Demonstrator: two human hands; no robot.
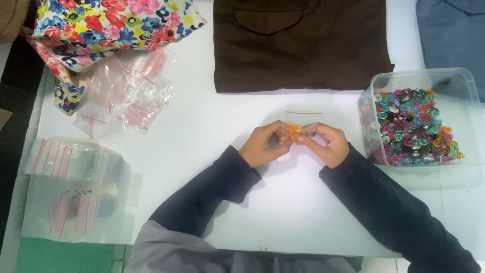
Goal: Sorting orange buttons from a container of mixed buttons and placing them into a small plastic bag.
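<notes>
- We are pinching a small clear zip bag [301, 126] holding round orange plastic buttons [294, 133] between our left hand [263, 146] and right hand [328, 145], mid-table.
- The bag's red-striped mouth is pointing toward the far edge, its long axis running left-right.
- Buttons could be spilling if we tilt it.
- A clear tub of mixed buttons [419, 76] is sitting by the right edge.

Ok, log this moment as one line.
left hand: holds small zip bag | right hand: holds orange buttons | button tub: right
</notes>
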